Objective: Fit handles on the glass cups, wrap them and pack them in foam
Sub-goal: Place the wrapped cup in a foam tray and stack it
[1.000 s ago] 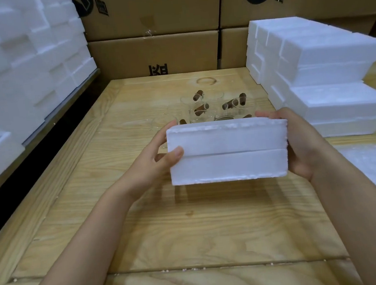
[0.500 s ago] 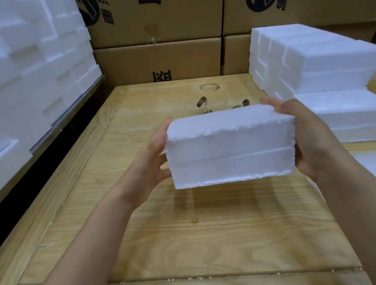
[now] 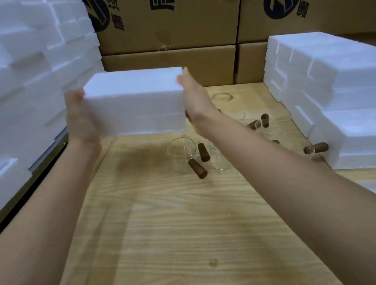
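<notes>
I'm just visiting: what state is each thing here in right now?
Block, held up above the table, between both hands.
Left hand, holds the block's left end.
Right hand, holds its right end.
Cups, upright on the table, unwrapped.
Handles, seemingly fitted to the cups.
Foam stacks, piled on both sides, untouched.
Boxes, stacked behind, seemingly taped shut.

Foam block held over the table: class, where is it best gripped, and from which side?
By its two short ends, one hand from each side, as the left hand and right hand hold the foam block. It is long, flat-faced and too wide for one hand; end grips probably keep it level.
</notes>
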